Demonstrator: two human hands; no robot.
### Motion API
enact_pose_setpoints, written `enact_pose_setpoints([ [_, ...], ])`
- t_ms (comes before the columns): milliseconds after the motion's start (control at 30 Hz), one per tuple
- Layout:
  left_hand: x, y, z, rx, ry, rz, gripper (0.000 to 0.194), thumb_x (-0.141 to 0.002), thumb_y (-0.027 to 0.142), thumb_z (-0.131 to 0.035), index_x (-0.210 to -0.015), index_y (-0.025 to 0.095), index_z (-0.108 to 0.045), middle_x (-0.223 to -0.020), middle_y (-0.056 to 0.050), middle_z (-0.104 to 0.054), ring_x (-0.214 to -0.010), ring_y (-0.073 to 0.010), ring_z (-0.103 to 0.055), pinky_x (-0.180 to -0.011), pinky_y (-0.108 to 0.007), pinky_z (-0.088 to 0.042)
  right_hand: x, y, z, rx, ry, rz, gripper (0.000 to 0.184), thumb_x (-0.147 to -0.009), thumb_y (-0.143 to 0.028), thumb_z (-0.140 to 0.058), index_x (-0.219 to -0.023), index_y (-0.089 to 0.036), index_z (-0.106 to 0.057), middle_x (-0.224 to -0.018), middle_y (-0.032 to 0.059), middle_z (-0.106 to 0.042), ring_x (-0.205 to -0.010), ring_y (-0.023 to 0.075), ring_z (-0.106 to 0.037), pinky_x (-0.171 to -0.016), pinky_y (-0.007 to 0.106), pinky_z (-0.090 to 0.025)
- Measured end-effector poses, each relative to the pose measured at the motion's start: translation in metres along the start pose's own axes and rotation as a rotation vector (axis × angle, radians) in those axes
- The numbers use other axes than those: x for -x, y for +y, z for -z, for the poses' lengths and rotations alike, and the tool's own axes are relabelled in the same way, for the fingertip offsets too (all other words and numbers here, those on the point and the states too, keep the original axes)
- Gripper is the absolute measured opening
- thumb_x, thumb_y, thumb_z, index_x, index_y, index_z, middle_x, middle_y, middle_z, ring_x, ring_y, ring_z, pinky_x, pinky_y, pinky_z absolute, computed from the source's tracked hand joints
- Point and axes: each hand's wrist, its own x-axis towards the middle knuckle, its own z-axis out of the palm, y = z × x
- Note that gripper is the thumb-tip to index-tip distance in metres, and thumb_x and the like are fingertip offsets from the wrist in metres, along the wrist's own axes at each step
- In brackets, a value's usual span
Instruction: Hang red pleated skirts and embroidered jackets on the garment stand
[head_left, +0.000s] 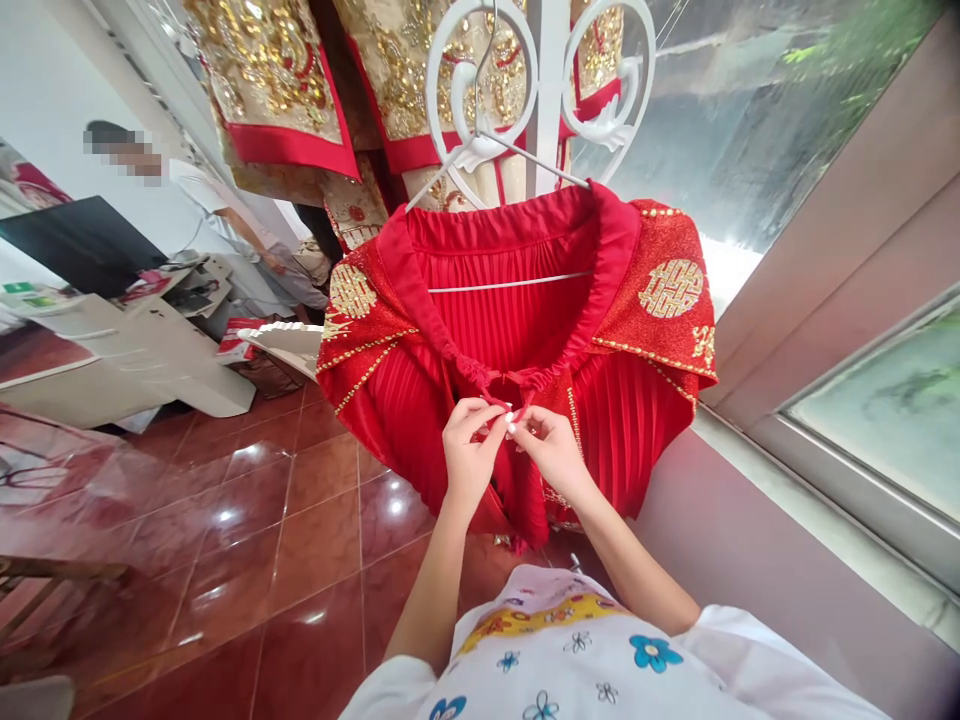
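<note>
A red pleated skirt (630,430) with gold embroidery and beaded edging hangs in front of me on a white hanger (517,283). Its gathered waistband (615,240) forms a wide loop, with the two ends close together at the front. There, a thin red tie (495,403) runs down from the waistband. My left hand (471,445) pinches the tie between thumb and fingers. Touching it at the fingertips, my right hand (553,450) also pinches the tie. The exact shape of the tie between the fingers is too small to make out.
Gold-sequinned garments (281,80) with red hems hang behind a white scrolled metal stand (534,60). A window frame (825,220) and low wall are on the right. At left, a person (217,220) stands beyond a cluttered desk (150,350) with a monitor (82,250).
</note>
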Motion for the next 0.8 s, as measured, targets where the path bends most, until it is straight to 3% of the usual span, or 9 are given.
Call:
enact_pose_setpoints([
  [100,-0.002,0.004,-0.004,-0.219,0.101,-0.090,0.005,-0.071,0.023,-0.068,-0.075,0.019,-0.067,-0.082,-0.002,-0.049,-0.076,-0.0119,-0.052,-0.067,-0.025,-0.046,0.001,-0.002,0.001,0.045,-0.012,0.022,0.020,-0.075,-0.034,-0.058,-0.067,-0.017,-0.052,-0.060,-0.0030,-0.048,-0.057,0.0097,-0.042,-0.057,0.024,-0.037],
  [200,-0.006,0.002,-0.010,-0.253,0.246,-0.039,0.018,-0.064,0.015,-0.068,-0.078,0.018,-0.056,-0.088,-0.002,-0.047,-0.085,-0.0144,-0.052,-0.077,-0.029,-0.047,0.000,-0.003,0.001,0.083,-0.042,0.044,0.019,-0.075,-0.032,-0.056,-0.066,-0.017,-0.051,-0.059,-0.0031,-0.047,-0.056,0.0095,-0.041,-0.057,0.024,-0.036],
  [300,-0.011,-0.002,-0.017,-0.013,0.218,0.130,0.035,-0.062,0.007,-0.058,-0.091,0.020,-0.044,-0.093,-0.002,-0.052,-0.088,-0.0146,-0.057,-0.081,-0.031,-0.047,-0.001,-0.001,0.000,0.118,-0.054,0.057,0.019,-0.075,-0.032,-0.054,-0.065,-0.017,-0.051,-0.060,-0.0023,-0.049,-0.057,0.0099,-0.041,-0.058,0.024,-0.037],
  [433,-0.015,0.001,-0.022,0.405,0.096,0.358,0.038,-0.066,0.010,-0.052,-0.098,0.022,-0.035,-0.080,0.001,-0.061,-0.069,-0.0129,-0.064,-0.070,-0.031,-0.051,-0.002,0.001,-0.001,0.132,-0.061,0.066,0.018,-0.076,-0.032,-0.054,-0.066,-0.016,-0.052,-0.061,-0.0017,-0.050,-0.059,0.0103,-0.043,-0.059,0.024,-0.037],
  [600,-0.013,0.003,-0.011,0.633,0.043,0.526,0.046,-0.061,0.015,-0.068,-0.099,0.019,-0.043,-0.074,0.002,-0.062,-0.069,-0.0126,-0.064,-0.073,-0.029,-0.051,-0.003,0.000,0.002,0.127,-0.069,0.049,0.020,-0.076,-0.033,-0.056,-0.065,-0.017,-0.052,-0.061,-0.0014,-0.050,-0.057,0.0102,-0.042,-0.058,0.025,-0.037],
  [800,0.000,-0.014,0.004,0.842,0.050,0.675,0.043,-0.056,0.022,-0.077,-0.092,0.020,-0.052,-0.077,0.002,-0.059,-0.070,-0.0103,-0.058,-0.072,-0.026,-0.047,-0.005,0.000,0.001,0.073,-0.105,0.031,0.018,-0.074,-0.034,-0.058,-0.069,-0.016,-0.056,-0.063,-0.0006,-0.052,-0.059,0.0107,-0.044,-0.058,0.025,-0.039],
])
